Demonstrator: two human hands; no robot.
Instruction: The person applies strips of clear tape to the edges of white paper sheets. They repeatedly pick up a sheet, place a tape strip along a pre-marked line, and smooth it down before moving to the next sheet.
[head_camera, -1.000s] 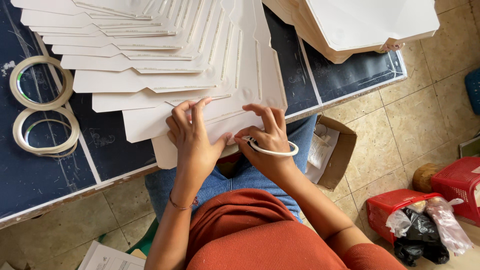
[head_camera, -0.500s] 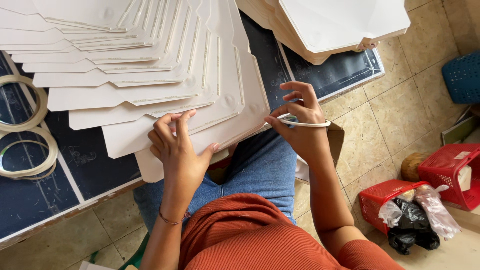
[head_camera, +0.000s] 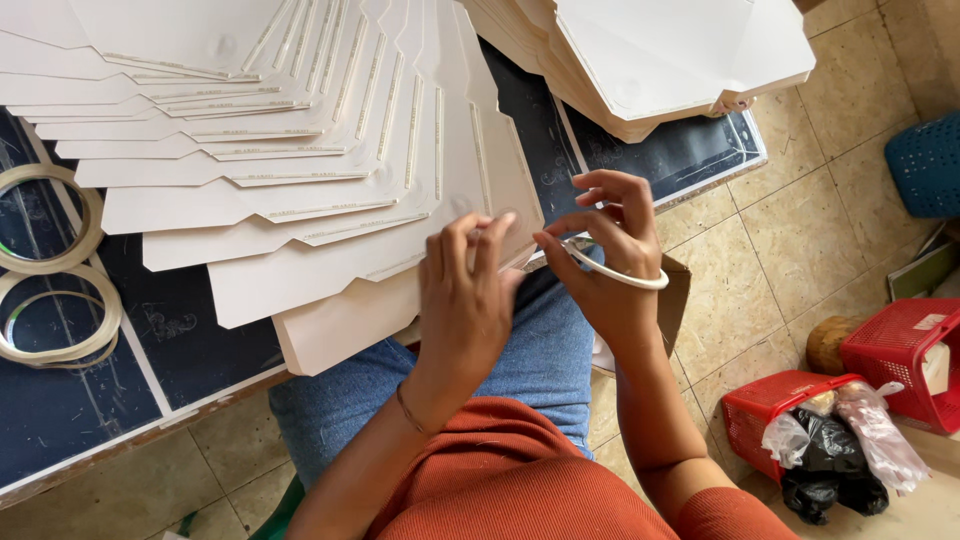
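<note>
A: White card sheets (head_camera: 300, 200) fan across the counter (head_camera: 100, 420); left hand (head_camera: 465, 300) presses the nearest sheet's corner.

B: Right hand (head_camera: 610, 260), at three o'clock, pinches a tape ring (head_camera: 620, 275). Pull tape straight along that edge.

Small home workshop, prob. packaging: fanned stacks of flat card blanks (head_camera: 300, 170) on dark worktable (head_camera: 120, 410), tape rolls (head_camera: 45, 300), tiled floor (head_camera: 790, 230), red baskets (head_camera: 900, 350).
</note>
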